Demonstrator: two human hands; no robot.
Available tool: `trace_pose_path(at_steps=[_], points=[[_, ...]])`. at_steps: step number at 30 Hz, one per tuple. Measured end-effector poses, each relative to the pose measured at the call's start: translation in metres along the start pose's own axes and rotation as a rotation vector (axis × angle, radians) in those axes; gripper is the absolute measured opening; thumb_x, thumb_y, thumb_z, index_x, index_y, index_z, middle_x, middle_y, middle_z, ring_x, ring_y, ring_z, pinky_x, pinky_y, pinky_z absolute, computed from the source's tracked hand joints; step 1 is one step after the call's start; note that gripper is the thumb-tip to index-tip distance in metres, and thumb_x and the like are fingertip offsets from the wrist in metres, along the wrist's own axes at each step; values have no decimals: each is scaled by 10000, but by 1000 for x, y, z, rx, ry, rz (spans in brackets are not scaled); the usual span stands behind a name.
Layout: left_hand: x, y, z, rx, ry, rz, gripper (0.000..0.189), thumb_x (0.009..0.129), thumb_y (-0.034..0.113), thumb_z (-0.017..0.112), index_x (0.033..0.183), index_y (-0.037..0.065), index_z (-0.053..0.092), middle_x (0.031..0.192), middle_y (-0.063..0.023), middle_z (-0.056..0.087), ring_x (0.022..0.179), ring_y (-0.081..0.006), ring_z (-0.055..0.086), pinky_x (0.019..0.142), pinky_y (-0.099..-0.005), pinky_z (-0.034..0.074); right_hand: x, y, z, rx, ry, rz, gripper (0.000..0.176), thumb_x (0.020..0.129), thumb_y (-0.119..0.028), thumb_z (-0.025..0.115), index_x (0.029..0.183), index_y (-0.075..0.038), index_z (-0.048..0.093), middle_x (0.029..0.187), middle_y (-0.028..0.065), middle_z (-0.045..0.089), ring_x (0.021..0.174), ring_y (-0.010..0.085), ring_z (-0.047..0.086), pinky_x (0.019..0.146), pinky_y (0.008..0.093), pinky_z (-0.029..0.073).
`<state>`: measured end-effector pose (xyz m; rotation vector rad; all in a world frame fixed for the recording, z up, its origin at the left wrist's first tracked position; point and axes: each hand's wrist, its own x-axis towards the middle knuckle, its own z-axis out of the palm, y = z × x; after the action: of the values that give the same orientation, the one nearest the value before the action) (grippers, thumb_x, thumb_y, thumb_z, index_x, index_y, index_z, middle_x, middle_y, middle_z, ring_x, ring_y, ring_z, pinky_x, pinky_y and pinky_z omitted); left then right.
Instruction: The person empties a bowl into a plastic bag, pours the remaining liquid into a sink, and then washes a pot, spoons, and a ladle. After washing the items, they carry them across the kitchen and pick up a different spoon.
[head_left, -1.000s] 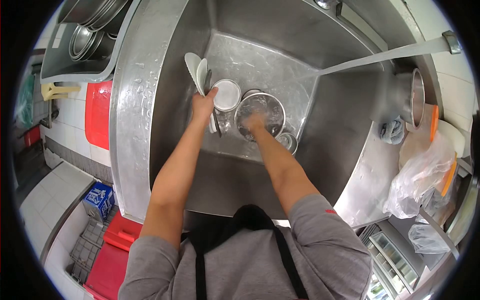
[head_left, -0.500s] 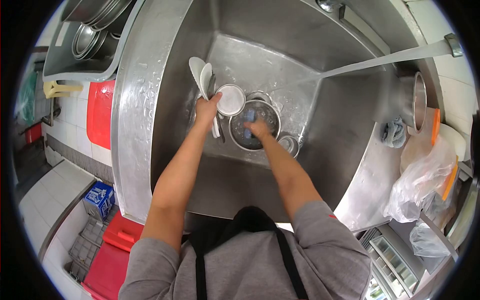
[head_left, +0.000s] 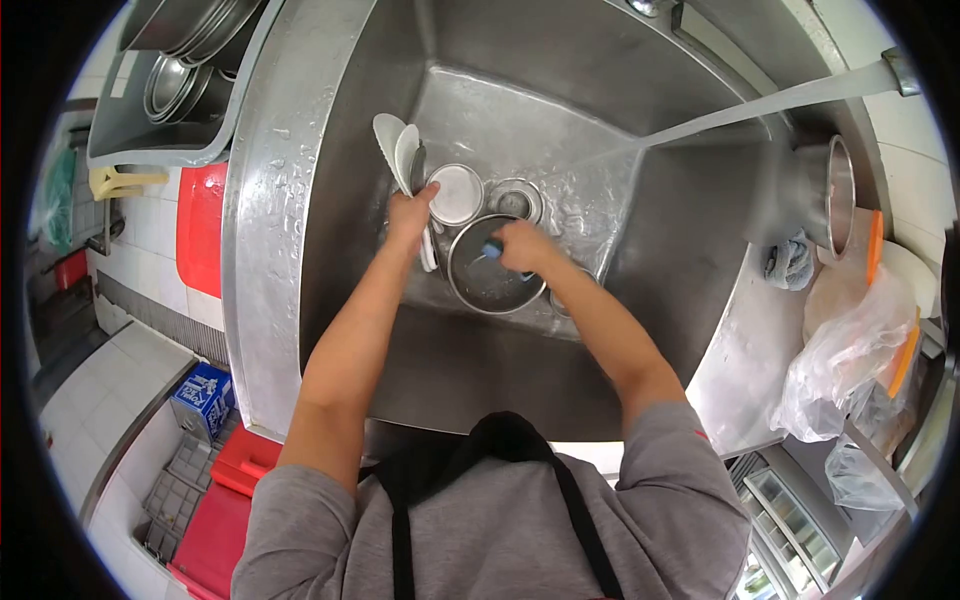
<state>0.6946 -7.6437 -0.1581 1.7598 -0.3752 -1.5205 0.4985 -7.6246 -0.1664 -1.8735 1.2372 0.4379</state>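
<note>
My left hand [head_left: 410, 217] is closed round a bunch of utensils, with white rice paddles [head_left: 387, 140] fanned above the fist and handles below it. A small round container [head_left: 457, 195] with a pale inside sits against its thumb. Over the metal pot [head_left: 480, 285], my right hand [head_left: 523, 247] grips a blue sponge [head_left: 491, 249], mostly covered by the fingers. The pot stands on the sink floor with a little murky liquid in it. Behind it lies the round drain [head_left: 516, 203]. A smaller metal bowl [head_left: 562, 302] is partly hidden under my right forearm.
The deep steel sink [head_left: 520, 110] surrounds both hands. A long faucet spout [head_left: 770, 108] reaches in from the right. On the right ledge are a metal pot [head_left: 840, 200], a grey cloth [head_left: 790, 262] and plastic bags [head_left: 845, 360]. A grey tub [head_left: 165, 153] of metal bowls stands left.
My right hand has lifted the blue sponge up from inside the pot. The pot has shifted toward me and left, uncovering the drain, and its water is mostly gone. My left hand keeps its hold.
</note>
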Motion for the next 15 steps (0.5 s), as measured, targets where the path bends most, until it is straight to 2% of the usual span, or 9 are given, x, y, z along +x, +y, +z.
trace_pose_path(at_steps=[2,4,6,8,13,15], points=[[0,1,0,-13,-9,10,309,723,147,620,897,-93,532,820,-133,577,692,-173,533,603,-301,420,-21,-2,-50,-42,174,23,329,593,-188,574,891,-51,602,880,191,585,820,343,556,727,373,450],[1,0,1,-63,-51,44,296,725,143,618,889,-88,534,803,-123,574,673,-174,526,588,-306,416,-4,28,-84,33,187,231,333,579,-206,601,862,-31,601,856,193,590,785,320,573,685,366,453],[-3,0,5,-82,-79,25,283,726,139,618,880,-83,535,786,-109,569,668,-171,515,590,-307,409,4,45,-115,100,335,322,352,563,-223,618,833,2,592,837,195,595,751,280,586,661,347,453],[-7,-2,5,-114,-25,-1,272,726,134,617,877,-77,536,788,-105,565,669,-170,508,589,-311,404,-3,38,-141,126,347,335,374,553,-234,633,828,16,587,828,196,596,742,268,586,662,341,453],[-11,1,9,-201,-54,-89,294,729,139,619,900,-80,523,803,-115,557,689,-192,527,616,-332,427,-29,12,-169,269,418,341,380,566,-245,653,826,24,584,818,192,599,733,265,586,666,330,452],[-24,13,22,-262,-105,-133,303,735,148,615,909,-78,516,799,-116,555,684,-198,532,607,-340,434,-53,-8,-169,369,548,161,316,565,-181,652,828,-19,586,808,155,594,753,275,569,679,341,442]])
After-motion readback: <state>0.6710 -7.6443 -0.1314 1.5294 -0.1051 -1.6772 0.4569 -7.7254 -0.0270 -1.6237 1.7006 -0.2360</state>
